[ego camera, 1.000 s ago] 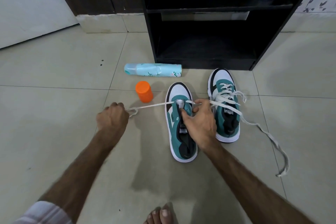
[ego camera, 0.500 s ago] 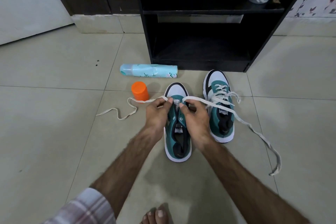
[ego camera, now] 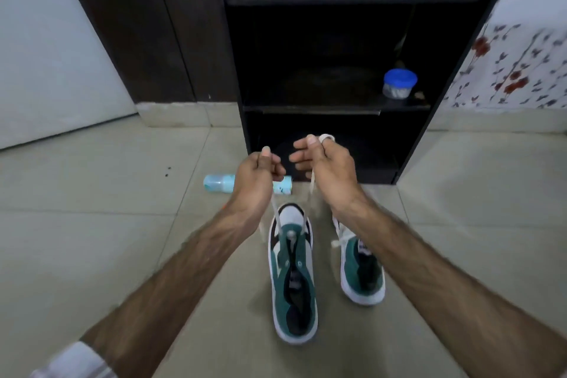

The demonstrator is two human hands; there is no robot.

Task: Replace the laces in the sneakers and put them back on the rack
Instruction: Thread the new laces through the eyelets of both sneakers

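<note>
The nearer, left sneaker [ego camera: 293,279] stands on the floor with a white lace [ego camera: 302,224] threaded only through its lowest eyelets, so most of the lacing is judged still undone. The right sneaker [ego camera: 362,267], at its 3 o'clock, looks already laced. Above the toe, each lace end is pinched and drawn upward: one by the left hand [ego camera: 256,175], one by the right hand [ego camera: 328,167]. At 12 o'clock the dark rack [ego camera: 337,95] awaits both shoes.
</note>
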